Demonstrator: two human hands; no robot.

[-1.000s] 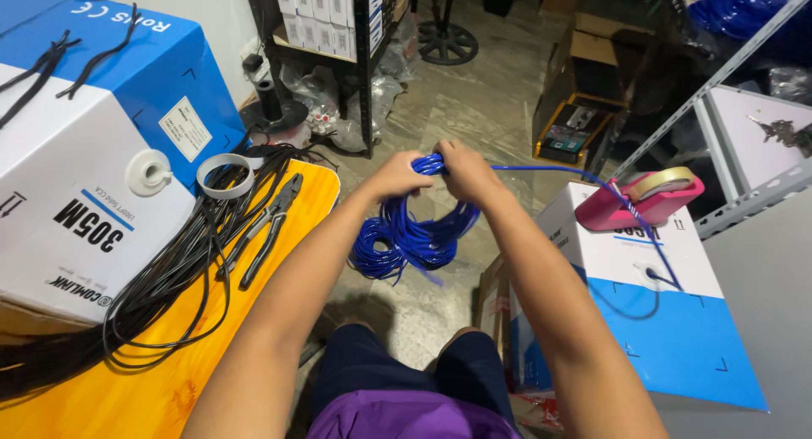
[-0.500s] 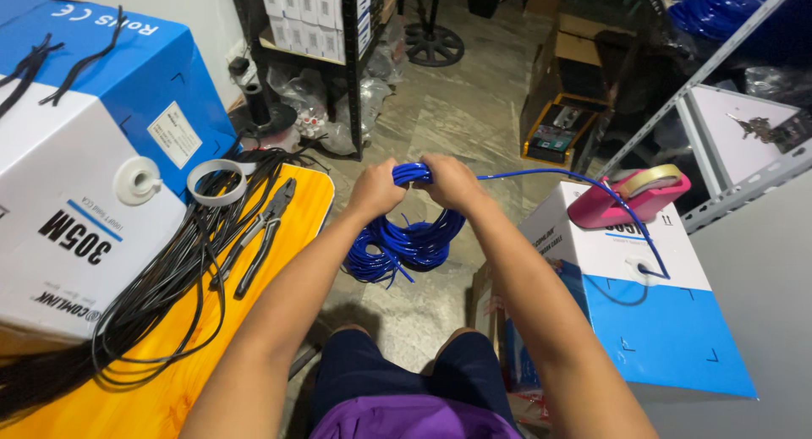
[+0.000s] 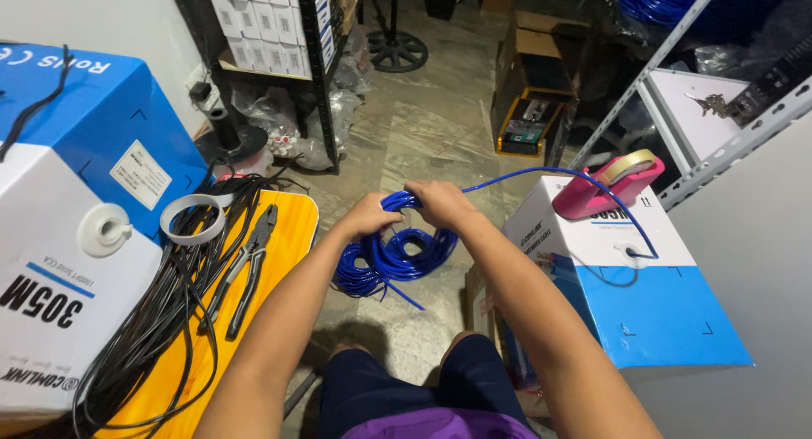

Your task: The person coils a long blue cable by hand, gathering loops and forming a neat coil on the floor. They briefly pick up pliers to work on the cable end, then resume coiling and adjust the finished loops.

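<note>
Both my hands grip the top of a hanging coil of blue cable (image 3: 393, 257) in front of me, above the floor. My left hand (image 3: 366, 216) is closed around the coil's left part, and my right hand (image 3: 436, 202) is closed on it just to the right. From my right hand a single blue strand arcs over to a hole in the white-and-blue carton (image 3: 630, 278) on my right. A pink tape dispenser (image 3: 607, 185) sits on top of that carton.
A yellow table (image 3: 283, 227) on my left carries a bundle of black cable (image 3: 161, 312), pliers (image 3: 245, 266) and a roll of tape (image 3: 193, 217). A large white-and-blue carton (image 3: 68, 227) stands at far left. Metal shelving (image 3: 727, 143) rises on the right, with boxes on the floor behind.
My hands stay joined on the blue coil. The view has shifted, so the coil and hands sit slightly lower and more to the left than before.
</note>
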